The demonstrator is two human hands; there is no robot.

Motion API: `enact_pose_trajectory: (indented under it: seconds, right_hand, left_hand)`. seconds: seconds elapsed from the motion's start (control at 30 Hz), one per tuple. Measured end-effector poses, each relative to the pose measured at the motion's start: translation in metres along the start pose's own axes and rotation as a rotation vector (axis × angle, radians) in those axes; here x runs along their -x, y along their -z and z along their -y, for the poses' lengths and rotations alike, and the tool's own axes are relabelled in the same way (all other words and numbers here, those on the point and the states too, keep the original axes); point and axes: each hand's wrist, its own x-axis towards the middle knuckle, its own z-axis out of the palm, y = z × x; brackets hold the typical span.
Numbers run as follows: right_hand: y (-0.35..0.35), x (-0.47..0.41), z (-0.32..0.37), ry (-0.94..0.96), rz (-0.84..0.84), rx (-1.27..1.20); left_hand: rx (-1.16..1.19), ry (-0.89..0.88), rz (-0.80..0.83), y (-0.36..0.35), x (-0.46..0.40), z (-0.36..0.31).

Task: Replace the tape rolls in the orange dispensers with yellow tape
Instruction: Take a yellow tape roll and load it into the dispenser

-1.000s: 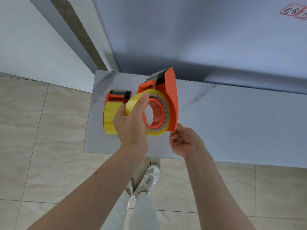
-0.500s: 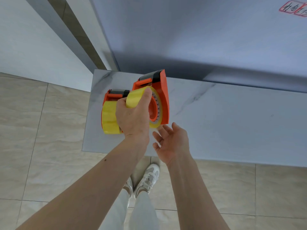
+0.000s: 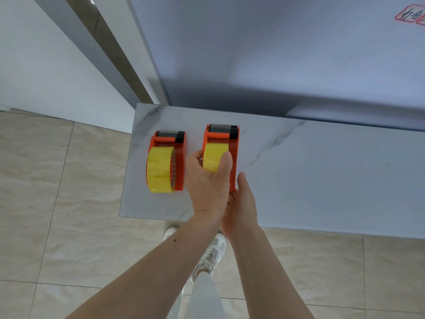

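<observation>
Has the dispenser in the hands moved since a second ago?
Yes. The held dispenser has come down from its raised tilt to stand beside the other dispenser on the marble counter.

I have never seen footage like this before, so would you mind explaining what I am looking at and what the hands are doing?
There is no machine here: a person wears a camera on the head, so the one picture looks forward and down along their bare arms. Below is a pale marble-look table, with the tiled floor and the person's shoes beneath.

Two orange tape dispensers stand side by side near the table's left end. The left dispenser stands alone and already carries a yellow tape roll. The left hand wraps around the yellow roll in the right dispenser, while the right hand rests, fingers extended, against that dispenser's near end.
</observation>
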Motion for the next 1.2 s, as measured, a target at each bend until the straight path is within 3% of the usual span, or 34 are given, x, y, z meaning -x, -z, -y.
enact_pose_trajectory:
  seconds: [0.23, 0.83, 1.2]
  right_hand:
    - [-0.001, -0.011, 0.003, 0.011, -0.007, 0.140]
    - [-0.010, -0.036, -0.005, -0.059, -0.020, 0.032]
    - [-0.014, -0.029, -0.003, -0.076, -0.017, 0.021]
  left_hand:
    - [0.077, -0.032, 0.075, 0.004, 0.007, 0.017]
    - [0.084, 0.021, 0.113, 0.000, -0.016, 0.031]
    - [-0.034, 0.047, 0.166, 0.006, -0.020, 0.031]
